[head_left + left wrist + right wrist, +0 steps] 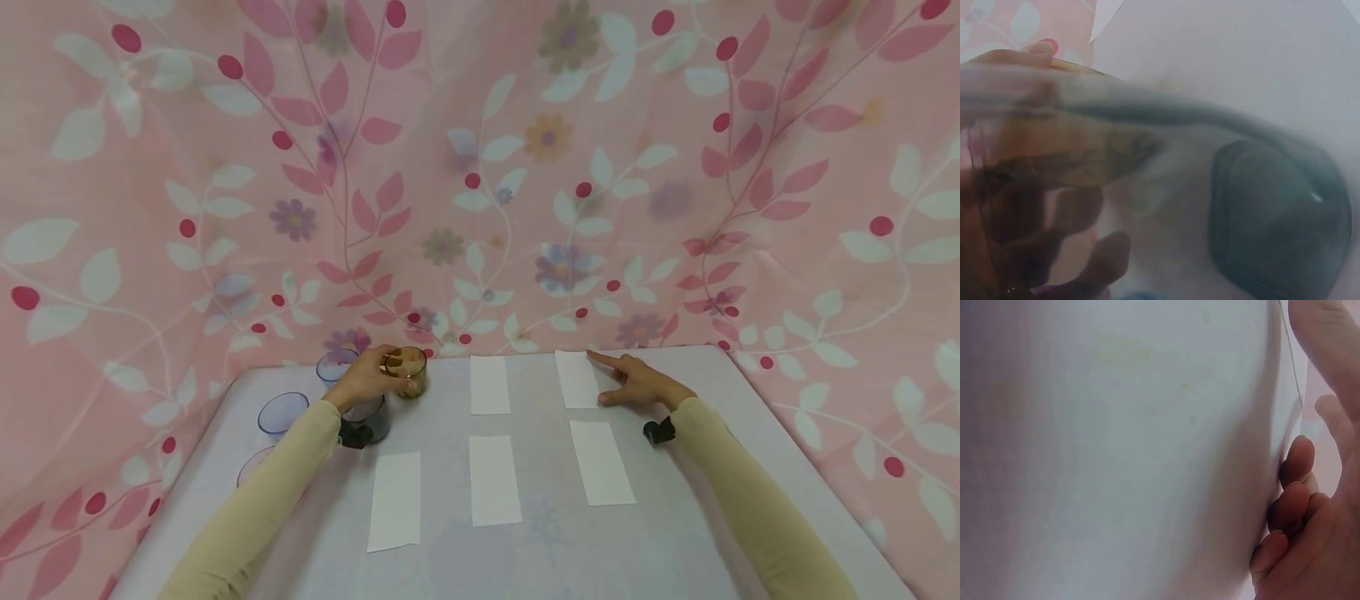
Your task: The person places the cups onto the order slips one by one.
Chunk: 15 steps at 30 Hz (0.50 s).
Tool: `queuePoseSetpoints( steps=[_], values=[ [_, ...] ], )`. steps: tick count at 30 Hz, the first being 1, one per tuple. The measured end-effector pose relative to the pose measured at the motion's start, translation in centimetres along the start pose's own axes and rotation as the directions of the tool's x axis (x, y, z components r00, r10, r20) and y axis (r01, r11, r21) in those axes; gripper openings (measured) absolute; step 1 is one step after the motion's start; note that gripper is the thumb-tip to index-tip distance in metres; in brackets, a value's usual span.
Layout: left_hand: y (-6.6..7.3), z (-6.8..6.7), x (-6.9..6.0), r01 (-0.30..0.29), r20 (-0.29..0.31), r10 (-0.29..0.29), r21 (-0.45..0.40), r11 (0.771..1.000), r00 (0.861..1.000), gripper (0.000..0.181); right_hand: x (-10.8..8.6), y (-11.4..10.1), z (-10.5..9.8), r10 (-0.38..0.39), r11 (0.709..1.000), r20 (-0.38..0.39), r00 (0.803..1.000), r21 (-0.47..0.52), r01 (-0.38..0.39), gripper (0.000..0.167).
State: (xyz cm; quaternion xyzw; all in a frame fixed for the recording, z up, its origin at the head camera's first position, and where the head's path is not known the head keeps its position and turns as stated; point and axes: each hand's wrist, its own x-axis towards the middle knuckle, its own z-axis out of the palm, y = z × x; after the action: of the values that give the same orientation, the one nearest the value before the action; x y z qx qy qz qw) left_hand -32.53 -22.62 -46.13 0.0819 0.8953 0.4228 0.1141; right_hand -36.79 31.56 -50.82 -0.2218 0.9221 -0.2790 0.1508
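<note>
My left hand (369,380) grips an amber glass cup (412,375) near the table's back edge. Directly below that wrist is a grey glass mug (375,421); in the left wrist view its handle (1344,206) fills the near right, and the amber cup (1072,147) and fingers show blurred through the glass. At the back right, my right hand (637,382) rests by a white paper strip (576,379), index finger stretched along its far corner and thumb at its near right corner. In the right wrist view this hand (1329,506) lies low over the white surface, its other fingers loosely bent.
Down the left side stand a purple-blue glass (330,367), a blue glass bowl (283,413) and a pinkish glass (247,468), partly behind the left sleeve. Several more paper strips (493,482) lie on the white tabletop (540,558). A floral pink curtain (480,167) hangs behind.
</note>
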Motion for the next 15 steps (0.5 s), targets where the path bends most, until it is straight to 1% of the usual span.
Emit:
queuePoseSetpoints(
  steps=[9, 15],
  values=[
    [0.25, 0.05, 0.0, -0.009, -0.01, 0.009, 0.001, 1.0, 1.0, 0.082, 0.03, 0.22, 0.15, 0.017, 1.0, -0.004, 1.0, -0.001, -0.017, 0.1],
    [0.15, 0.31, 0.11, -0.021, -0.009, 0.021, 0.002, 1.0, 1.0, 0.082, 0.1, 0.29, 0.19, 0.005, 1.0, -0.007, 1.0, 0.009, -0.005, 0.1]
  ],
)
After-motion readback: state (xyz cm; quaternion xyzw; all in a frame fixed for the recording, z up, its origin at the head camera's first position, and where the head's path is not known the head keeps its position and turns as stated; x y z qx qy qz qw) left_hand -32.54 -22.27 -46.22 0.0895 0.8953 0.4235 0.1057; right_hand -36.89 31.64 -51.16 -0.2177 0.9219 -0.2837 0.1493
